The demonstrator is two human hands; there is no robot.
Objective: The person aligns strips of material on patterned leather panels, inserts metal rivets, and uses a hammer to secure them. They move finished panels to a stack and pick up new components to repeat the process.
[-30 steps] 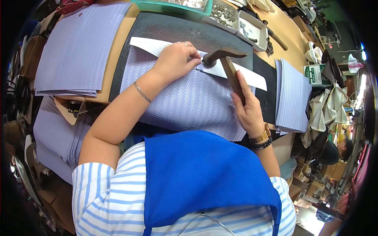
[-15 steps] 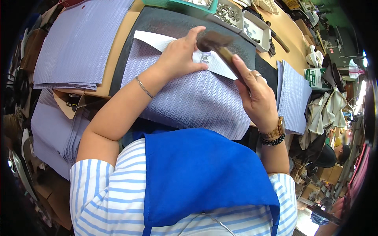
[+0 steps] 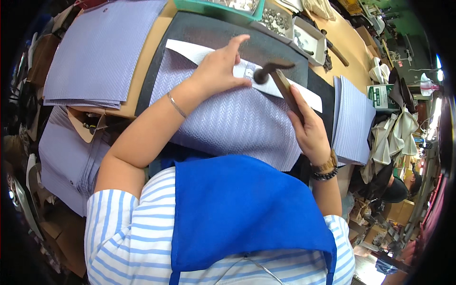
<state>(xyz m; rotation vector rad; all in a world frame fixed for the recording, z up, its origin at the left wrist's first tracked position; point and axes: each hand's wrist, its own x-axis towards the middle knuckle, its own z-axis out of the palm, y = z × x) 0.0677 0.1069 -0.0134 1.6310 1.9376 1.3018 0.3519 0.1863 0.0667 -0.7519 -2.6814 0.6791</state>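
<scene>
My right hand [image 3: 311,130] is closed round the wooden handle of a hammer [image 3: 288,93]. Its dark metal head is raised just right of a small metal fastener [image 3: 249,73] on a white strip [image 3: 308,97]. That strip runs along the far edge of a lavender sheet [image 3: 228,123] with a woven-look texture, which lies on a dark mat [image 3: 190,29]. Spread over the strip and sheet, my left hand [image 3: 216,70] has its thumb and forefinger apart on either side of the fastener. Its other fingers are partly hidden.
Lavender sheets are stacked at the left [image 3: 102,57] and right [image 3: 354,118]. Beyond the mat stand a green tray [image 3: 223,8], a box of small metal parts [image 3: 277,20] and a white box [image 3: 311,40]. A second hammer [image 3: 336,50] lies at the far right.
My right hand has shifted the hammer head right and slightly nearer, away from the fastener. My left hand keeps nearly the same place and pose.
</scene>
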